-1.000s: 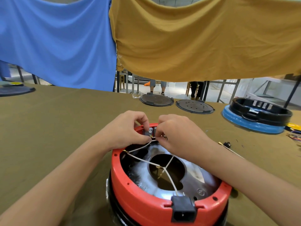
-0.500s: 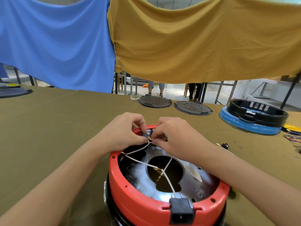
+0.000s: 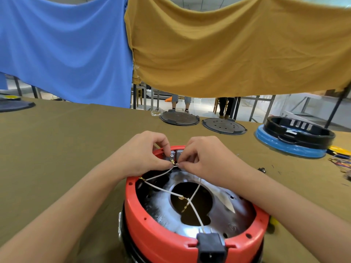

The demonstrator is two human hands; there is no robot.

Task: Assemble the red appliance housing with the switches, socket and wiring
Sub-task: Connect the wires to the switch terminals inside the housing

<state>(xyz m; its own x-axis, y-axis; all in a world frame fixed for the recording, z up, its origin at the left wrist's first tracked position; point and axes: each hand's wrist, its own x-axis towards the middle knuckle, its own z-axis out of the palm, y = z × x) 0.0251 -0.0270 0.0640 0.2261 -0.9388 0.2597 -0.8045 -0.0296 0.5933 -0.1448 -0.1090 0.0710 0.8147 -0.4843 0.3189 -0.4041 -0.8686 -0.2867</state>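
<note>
Round red plastic housing (image 3: 152, 232) open side up on olive tablecloth (image 3: 57, 149), black socket (image 3: 211, 247) at near rim, white wires (image 3: 167, 190) crossing inside; left hand (image 3: 144, 154) and right hand (image 3: 205, 156) pinch brass wire terminal (image 3: 172, 161) at far rim, probably on a switch

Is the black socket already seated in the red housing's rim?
Seated: the black socket sits in a notch of the red housing rim.

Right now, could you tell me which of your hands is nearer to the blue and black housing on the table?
Right. The right hand pinches the white wire at the red housing's far rim, on the side toward the blue and black housing. The left hand sits farther away.
</note>
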